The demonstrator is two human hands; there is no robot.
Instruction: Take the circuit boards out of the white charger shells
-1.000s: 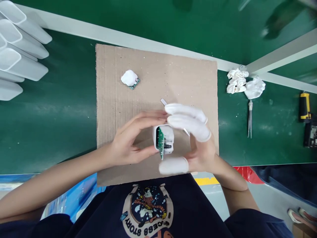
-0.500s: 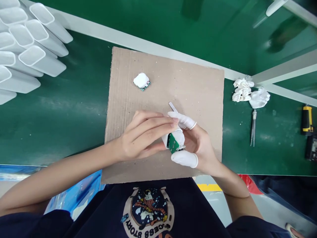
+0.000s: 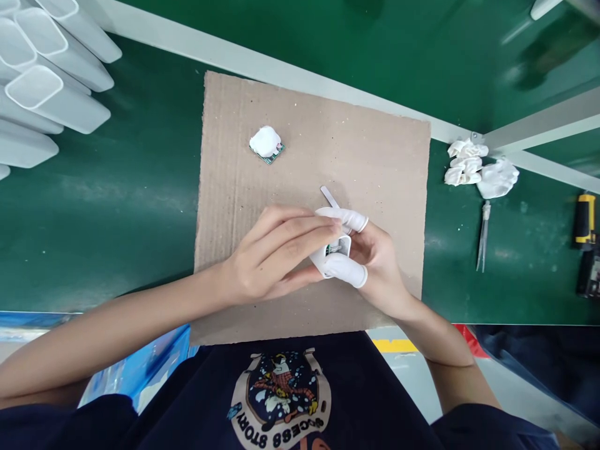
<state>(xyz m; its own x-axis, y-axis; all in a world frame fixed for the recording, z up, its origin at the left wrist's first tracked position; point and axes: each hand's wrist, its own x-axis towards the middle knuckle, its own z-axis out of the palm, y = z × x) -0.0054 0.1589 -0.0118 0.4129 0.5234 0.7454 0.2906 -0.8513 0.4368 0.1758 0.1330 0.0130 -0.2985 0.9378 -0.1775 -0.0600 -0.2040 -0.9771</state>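
Note:
Both hands meet over a sheet of cardboard (image 3: 375, 144). My left hand (image 3: 272, 256) wraps its fingers round a small white plastic housing (image 3: 338, 249) with a green circuit board inside. My right hand (image 3: 370, 256), with white finger cots on thumb and fingers, pinches the same housing from the right, its thumb pressed over the opening. Only a sliver of the board shows between the fingers. A thin metal tool (image 3: 329, 196) pokes out just beyond my fingertips on the cardboard.
A second small circuit board under a white cap (image 3: 266, 144) lies on the cardboard's far left. White plastic housings (image 3: 51, 75) are stacked at the far left. Crumpled white finger cots (image 3: 478, 170), tweezers (image 3: 482, 236) and a yellow-black tool (image 3: 585, 219) lie on the green mat at the right.
The circuit board, plainly exposed earlier, has sunk into the white housing. My right thumb has moved over it and both hands have closed tighter around the part.

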